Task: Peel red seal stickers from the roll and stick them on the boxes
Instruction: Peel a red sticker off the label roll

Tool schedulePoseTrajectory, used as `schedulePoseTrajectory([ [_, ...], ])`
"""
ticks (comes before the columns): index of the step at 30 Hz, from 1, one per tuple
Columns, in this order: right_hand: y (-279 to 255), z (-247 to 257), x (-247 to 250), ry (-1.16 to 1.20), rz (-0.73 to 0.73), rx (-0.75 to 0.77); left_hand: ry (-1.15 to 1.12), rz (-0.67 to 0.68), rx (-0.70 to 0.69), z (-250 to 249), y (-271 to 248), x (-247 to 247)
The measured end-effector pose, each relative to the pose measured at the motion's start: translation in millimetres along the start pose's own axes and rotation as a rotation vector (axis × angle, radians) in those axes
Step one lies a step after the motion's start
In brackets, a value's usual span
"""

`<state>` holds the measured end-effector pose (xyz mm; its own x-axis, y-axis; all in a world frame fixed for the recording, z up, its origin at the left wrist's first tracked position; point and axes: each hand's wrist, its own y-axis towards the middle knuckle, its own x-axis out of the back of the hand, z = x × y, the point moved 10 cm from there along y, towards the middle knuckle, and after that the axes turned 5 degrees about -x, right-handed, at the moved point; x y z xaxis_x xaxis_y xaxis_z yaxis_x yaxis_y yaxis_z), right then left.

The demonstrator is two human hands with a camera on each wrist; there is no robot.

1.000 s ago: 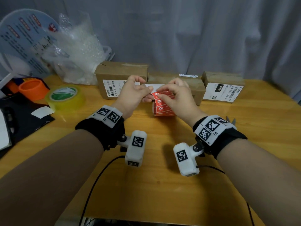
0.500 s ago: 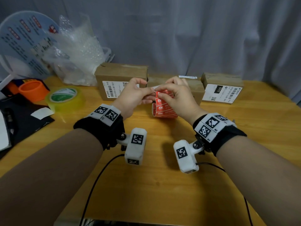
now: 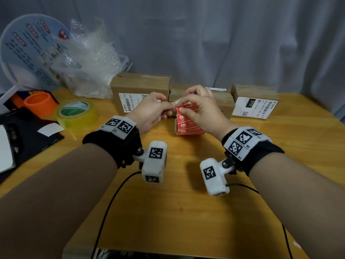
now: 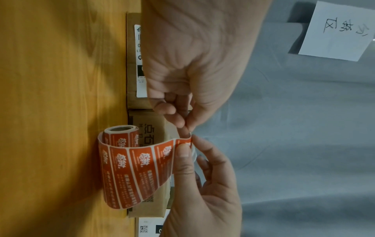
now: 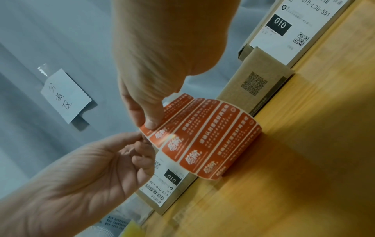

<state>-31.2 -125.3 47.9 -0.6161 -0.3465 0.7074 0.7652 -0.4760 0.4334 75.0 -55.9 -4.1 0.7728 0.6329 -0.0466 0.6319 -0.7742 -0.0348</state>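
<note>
The roll of red seal stickers [image 3: 188,128] lies on the wooden table [image 3: 186,212] in front of three cardboard boxes: a left box [image 3: 140,85], a middle box [image 3: 224,101] and a right box [image 3: 253,92]. A strip of stickers [image 4: 138,168] curls up from the roll [image 4: 119,133]. My left hand [image 3: 168,107] pinches the white backing at the strip's end [image 4: 185,128]. My right hand [image 3: 182,108] pinches the end sticker, its thumb [image 4: 182,152] pressed on the red face. The right wrist view shows the strip [image 5: 202,141] arching from my right hand [image 5: 150,123] down to the table.
A yellow tape roll [image 3: 76,113], an orange ring [image 3: 40,103], a bubble-wrap bag [image 3: 89,62] and a round fan [image 3: 28,51] stand at the left. Black sheets [image 3: 22,135] cover the left edge. A grey curtain [image 3: 224,43] hangs behind. Cables [image 3: 112,202] trail toward me.
Both hands stay at the strip's end with the same pinches. The fingertips have drawn slightly closer together; the roll has not left the table.
</note>
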Motion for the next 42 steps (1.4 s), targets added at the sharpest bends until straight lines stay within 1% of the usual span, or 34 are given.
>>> schedulePoseTrajectory([
  [6,-0.3,1.0,0.2,-0.008,0.022,0.003,-0.058,0.008,0.034,1.8,0.0,-0.1],
  [12,-0.7,3.2,0.9,-0.022,0.027,0.010,-0.052,0.016,0.035,2.3,1.2,-1.4],
  [17,-1.0,4.5,1.4,-0.025,0.029,0.021,-0.040,-0.004,0.039,1.0,2.4,-0.4],
  [22,-0.7,3.1,3.4,-0.010,0.023,0.010,-0.026,0.027,0.051,3.4,5.7,-3.0],
  [27,-1.7,1.9,2.8,-0.025,0.039,0.003,-0.019,0.022,0.057,6.6,7.5,-2.2],
  [30,-1.0,1.1,-3.2,-0.058,0.085,-0.008,0.013,0.025,0.053,6.3,6.7,-3.4],
  [34,-0.2,-0.1,-13.7,-0.149,0.208,-0.013,0.077,0.049,0.040,3.9,2.7,-5.9],
  [36,-0.7,1.1,-16.2,-0.179,0.237,0.000,0.072,0.053,0.045,4.8,1.8,-6.4],
  [38,-0.9,2.1,-14.1,-0.151,0.210,0.003,0.039,0.042,0.054,6.5,2.4,-5.1],
  [42,-2.6,0.2,-4.0,-0.073,0.086,0.003,-0.061,0.011,0.072,8.9,4.1,-2.3],
])
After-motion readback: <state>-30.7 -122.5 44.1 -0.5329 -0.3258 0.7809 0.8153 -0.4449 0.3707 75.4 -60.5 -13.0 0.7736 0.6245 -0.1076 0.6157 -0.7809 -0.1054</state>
